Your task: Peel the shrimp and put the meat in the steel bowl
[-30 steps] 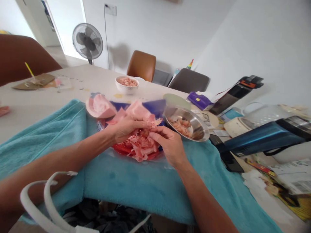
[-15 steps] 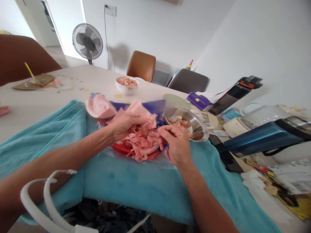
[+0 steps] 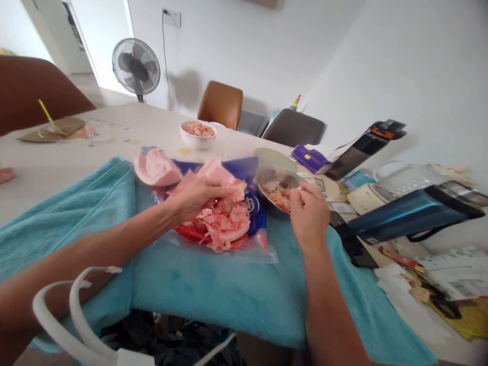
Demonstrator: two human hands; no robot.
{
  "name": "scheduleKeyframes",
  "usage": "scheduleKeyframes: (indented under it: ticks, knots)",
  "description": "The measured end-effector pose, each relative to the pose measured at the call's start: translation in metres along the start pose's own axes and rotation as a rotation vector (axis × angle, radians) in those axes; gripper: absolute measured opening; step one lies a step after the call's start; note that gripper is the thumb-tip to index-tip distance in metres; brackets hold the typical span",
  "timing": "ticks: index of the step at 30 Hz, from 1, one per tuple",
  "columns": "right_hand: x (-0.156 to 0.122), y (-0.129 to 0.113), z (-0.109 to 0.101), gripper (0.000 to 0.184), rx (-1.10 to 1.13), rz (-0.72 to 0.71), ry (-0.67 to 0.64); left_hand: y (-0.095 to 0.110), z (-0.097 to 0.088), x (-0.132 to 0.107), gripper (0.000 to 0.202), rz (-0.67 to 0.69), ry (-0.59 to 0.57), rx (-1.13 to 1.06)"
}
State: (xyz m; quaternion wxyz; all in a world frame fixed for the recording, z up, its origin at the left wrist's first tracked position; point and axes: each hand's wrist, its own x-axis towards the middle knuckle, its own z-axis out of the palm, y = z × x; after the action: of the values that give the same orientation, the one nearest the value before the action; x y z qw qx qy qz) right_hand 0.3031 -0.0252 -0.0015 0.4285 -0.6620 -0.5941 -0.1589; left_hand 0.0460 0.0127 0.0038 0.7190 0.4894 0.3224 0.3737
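Nearest: a white headset band (image 3: 72, 315) curves across the near left corner, over the person's left forearm.
Cover: a teal towel (image 3: 213, 290) lies across the near edge of the bench (image 3: 57, 157) and carries the work.
Pink heap: a pile of pink shell scraps (image 3: 223, 221) sits on a clear and blue plastic bag (image 3: 251, 216) at the middle of the towel; the heap's long axis runs left to right, and the bag's open blue end points far, toward the wall.
Left hand: the left hand (image 3: 194, 195) rests on the far left of the heap, fingers curled and gripping a pinch of the pink scraps.
Right hand: the right hand (image 3: 310, 213) is at the near right rim of the metal bowl, fingers drawn together; whether anything is pinched between them cannot be told.
Metal bowl: the metal bowl (image 3: 272, 185) stands just right of the heap, tilted toward the person, with pale pink pieces inside; the right hand hides its near right side.
Right side: a dark blue appliance (image 3: 412, 211) lies with its long axis left to right, with papers (image 3: 450, 269) near it.
Farther: a white bowl (image 3: 198, 133) of pink pieces stands well beyond the heap.
Farthest: a brown chair (image 3: 221, 104) and a standing fan (image 3: 136, 67) stand against the wall.
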Motion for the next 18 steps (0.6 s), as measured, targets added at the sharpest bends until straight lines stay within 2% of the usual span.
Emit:
scheduleKeyframes:
  ticks: [3,5,6,7,10,13,16,18]
  knots:
    - [-0.003,-0.008,-0.001,0.022,0.066,-0.026,0.092,-0.001,0.000,0.000,0.024,0.014,0.023,0.041]
    - [-0.011,-0.026,-0.003,0.021,0.217,-0.018,0.138,-0.001,0.000,0.000,0.024,0.037,0.017,0.053]
    - [-0.016,-0.037,-0.003,0.020,0.311,0.011,0.118,-0.001,0.000,0.000,0.024,0.045,0.008,0.052]
    - [-0.022,-0.048,-0.003,0.020,0.418,0.064,0.057,-0.001,0.001,-0.001,0.024,0.049,-0.001,0.049]
    - [-0.038,-0.075,0.000,0.023,0.736,0.234,-0.237,-0.002,0.002,-0.001,0.023,0.050,-0.015,0.042]
    - [-0.045,-0.090,0.005,0.018,1.027,0.478,-0.454,-0.002,0.002,-0.002,0.023,0.043,-0.011,0.073]
    - [-0.045,-0.096,0.008,0.020,1.269,0.702,-0.587,-0.001,0.005,-0.004,0.022,0.035,0.028,0.148]
    - [-0.043,-0.097,0.007,0.022,1.330,0.768,-0.597,0.001,0.008,-0.006,0.021,0.055,0.037,0.208]
